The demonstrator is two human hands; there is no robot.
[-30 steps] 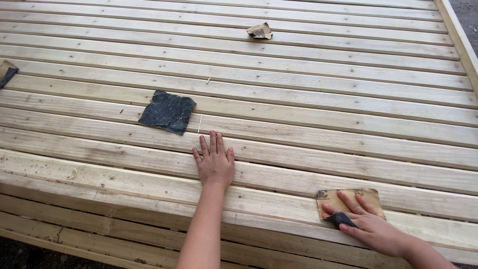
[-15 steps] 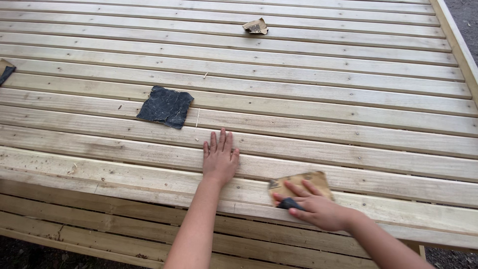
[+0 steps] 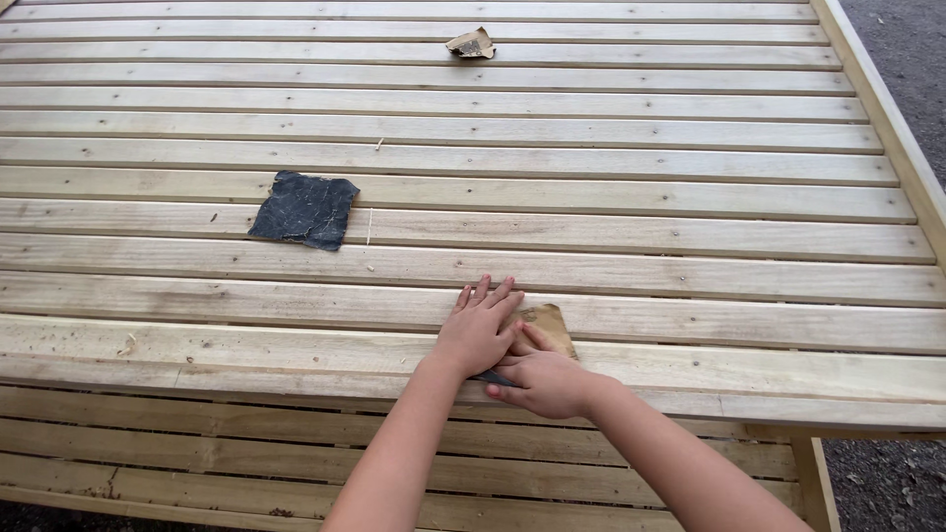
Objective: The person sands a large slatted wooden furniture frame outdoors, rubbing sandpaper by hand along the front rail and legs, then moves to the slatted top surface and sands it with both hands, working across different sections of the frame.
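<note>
My left hand (image 3: 477, 330) lies flat, fingers together, on a pale wooden plank near the front edge of a slatted wooden platform (image 3: 631, 212). Right beside it, touching it, my right hand (image 3: 540, 379) presses a tan piece of sandpaper (image 3: 548, 325) onto the same plank, its dark grit side showing under the fingers. The paper's far corner sticks out beyond both hands.
A dark square sheet of sandpaper (image 3: 304, 209) lies on the planks to the far left. A crumpled tan scrap (image 3: 471, 43) sits near the platform's back. The raised side rail (image 3: 892, 128) runs along the right, with gravel ground (image 3: 907, 39) beyond. Lower slats (image 3: 246, 443) show beneath the front edge.
My right hand has slid the tan sandpaper leftward along the plank until it meets my left hand. The left hand has stayed flat on its spot on the plank; the view has shifted.
</note>
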